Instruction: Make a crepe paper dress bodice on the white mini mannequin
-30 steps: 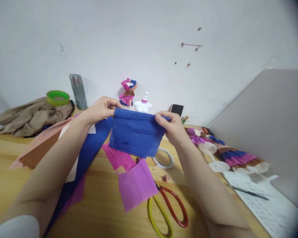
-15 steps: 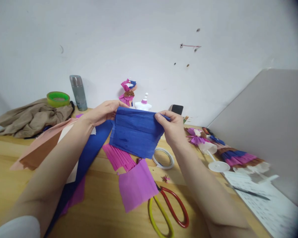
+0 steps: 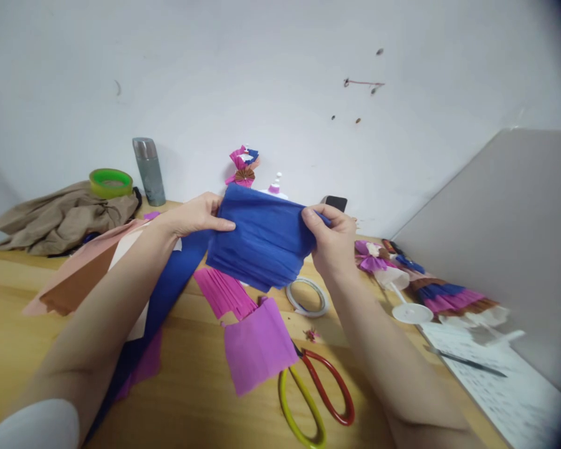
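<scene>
A stack of blue crepe paper (image 3: 264, 237) is held up above the table between both hands. My left hand (image 3: 201, 215) grips its upper left corner, thumb lying across the front and fingers behind. At the upper right corner my right hand (image 3: 331, 234) pinches the paper between thumb and fingers. Below the paper lie pleated pink crepe paper (image 3: 227, 293) and a flat purple crepe paper piece (image 3: 259, 346). Scissors (image 3: 315, 393) with one yellow and one red handle lie partly under the purple piece. A roll of tape (image 3: 307, 297) rests beside them.
Long blue crepe paper (image 3: 172, 280) and peach sheets lie at left, near a brown cloth (image 3: 60, 218), green tape roll (image 3: 111, 183) and flask (image 3: 148, 171). A white mannequin (image 3: 275, 187) stands behind. At right are a paper-dressed mannequin (image 3: 449, 296), a pen (image 3: 470, 362) and a phone (image 3: 336, 202).
The left thumb has come round onto the front of the blue paper. The paper's upper left edge has risen, and its lower edge now shows several fanned layers.
</scene>
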`<move>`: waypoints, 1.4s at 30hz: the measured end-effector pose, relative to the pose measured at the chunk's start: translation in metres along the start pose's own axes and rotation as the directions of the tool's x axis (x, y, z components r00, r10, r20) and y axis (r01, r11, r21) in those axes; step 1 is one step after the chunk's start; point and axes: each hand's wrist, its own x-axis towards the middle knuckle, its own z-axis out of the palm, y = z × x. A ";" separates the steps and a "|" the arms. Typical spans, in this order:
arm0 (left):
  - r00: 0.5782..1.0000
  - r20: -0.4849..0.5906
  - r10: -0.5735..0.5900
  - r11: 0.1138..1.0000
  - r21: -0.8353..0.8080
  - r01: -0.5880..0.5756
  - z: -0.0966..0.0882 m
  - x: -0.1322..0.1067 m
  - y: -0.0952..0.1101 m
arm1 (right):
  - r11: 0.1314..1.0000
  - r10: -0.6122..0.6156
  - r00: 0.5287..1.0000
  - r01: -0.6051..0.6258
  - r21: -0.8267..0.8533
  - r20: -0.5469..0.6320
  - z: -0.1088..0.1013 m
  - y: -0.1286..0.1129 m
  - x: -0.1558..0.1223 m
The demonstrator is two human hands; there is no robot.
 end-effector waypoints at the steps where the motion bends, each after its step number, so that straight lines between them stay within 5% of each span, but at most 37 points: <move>1: 0.999 -0.044 0.009 0.999 -0.040 -0.010 0.002 -0.001 0.003 | 1.000 -0.009 1.000 0.009 0.017 0.017 -0.001 0.000 0.000; 5: 0.983 -0.174 0.055 0.982 -0.168 -0.085 0.012 -0.005 0.015 | 1.000 -0.021 0.993 0.020 0.014 0.114 -0.005 0.001 0.000; 10: 0.988 -0.150 0.044 0.984 -0.165 -0.069 0.021 -0.008 0.022 | 0.999 -0.049 0.995 0.050 -0.008 0.092 -0.008 -0.005 0.000; 13: 0.990 -0.113 0.084 0.995 -0.039 -0.089 0.024 -0.013 0.029 | 0.977 -0.190 0.976 0.199 -0.077 0.109 -0.010 -0.022 -0.006; 16: 0.990 0.016 0.137 0.967 0.213 -0.138 0.030 -0.021 0.040 | 0.929 -0.179 0.943 0.255 -0.267 0.280 -0.019 -0.045 -0.015; 18: 0.981 0.124 0.152 0.902 0.387 -0.189 0.034 -0.027 0.048 | 0.913 -0.094 0.892 0.254 -0.320 0.442 -0.032 -0.059 -0.016; 21: 0.963 0.210 0.172 0.749 0.606 -0.266 0.040 -0.033 0.056 | 0.972 -0.036 0.812 0.165 -0.170 0.583 -0.056 -0.071 -0.012; 23: 0.955 0.231 0.188 0.656 0.694 -0.297 0.045 -0.035 0.059 | 0.981 0.010 0.724 0.125 -0.147 0.689 -0.066 -0.073 -0.008; 26: 0.949 0.215 0.232 0.605 0.731 -0.314 0.057 -0.037 0.062 | 0.958 0.080 0.616 0.168 -0.230 0.784 -0.056 -0.069 -0.011; 29: 0.940 0.120 0.319 0.648 0.696 -0.308 0.072 -0.039 0.062 | 0.933 0.106 0.576 0.224 -0.281 0.811 -0.025 -0.060 -0.021; 32: 0.928 -0.022 0.372 0.744 0.604 -0.284 0.080 -0.041 0.061 | 0.942 0.153 0.651 0.130 -0.308 0.743 -0.008 -0.054 -0.026; 34: 0.925 -0.111 0.364 0.813 0.523 -0.257 0.077 -0.042 0.064 | 0.949 0.174 0.702 0.067 -0.307 0.691 -0.016 -0.054 -0.023; 37: 0.928 -0.196 0.316 0.871 0.448 -0.202 0.059 -0.039 0.072 | 0.959 0.141 0.903 -0.023 -0.282 0.406 -0.047 -0.060 -0.015; 39: 0.956 -0.173 0.238 0.869 0.478 -0.130 0.040 -0.032 0.076 | 0.967 0.137 0.979 -0.099 -0.236 0.148 -0.066 -0.066 -0.011; 42: 1.000 0.009 -0.008 0.797 0.604 0.001 0.017 -0.024 0.068 | 0.978 0.083 0.993 -0.098 -0.186 -0.086 -0.077 -0.074 -0.013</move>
